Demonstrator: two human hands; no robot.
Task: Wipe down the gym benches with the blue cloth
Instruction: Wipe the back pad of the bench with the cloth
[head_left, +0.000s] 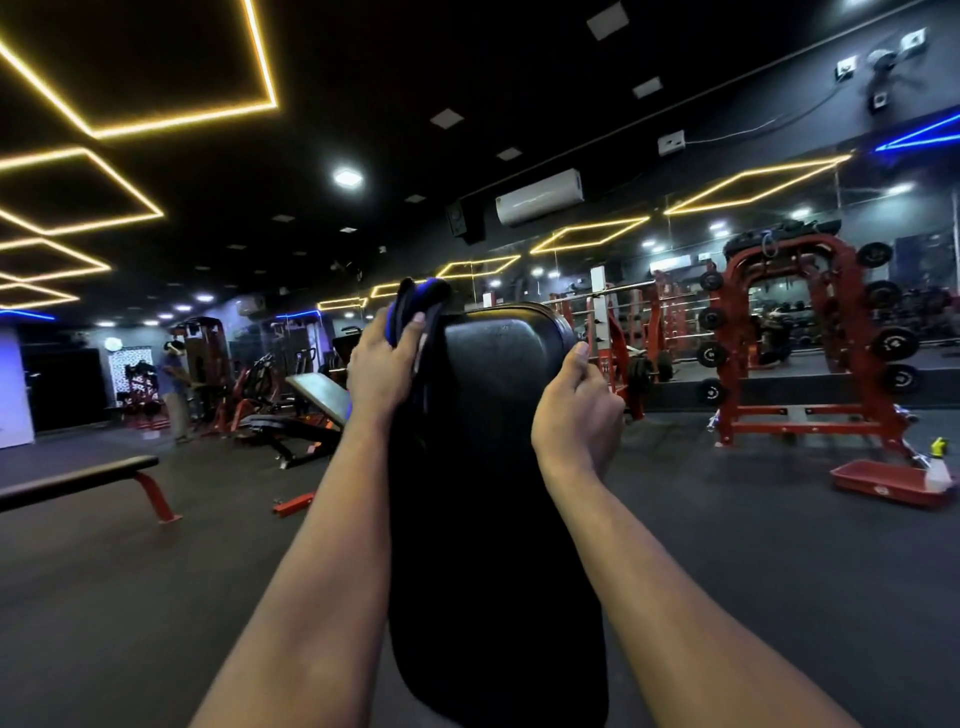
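A black padded bench backrest (493, 467) rises steeply in front of me, its top end near the middle of the view. My left hand (382, 364) grips the bunched blue cloth (415, 304) against the pad's upper left edge. My right hand (576, 410) curls round the pad's upper right edge. Both forearms reach up along the pad's sides.
A flat bench (78, 480) stands at the left, an adjustable bench (306, 410) behind it. A red squat rack with weight plates (810, 343) is at the right. A red tray (893, 486) with a spray bottle (937, 465) lies on the floor. A person (174, 389) stands far left.
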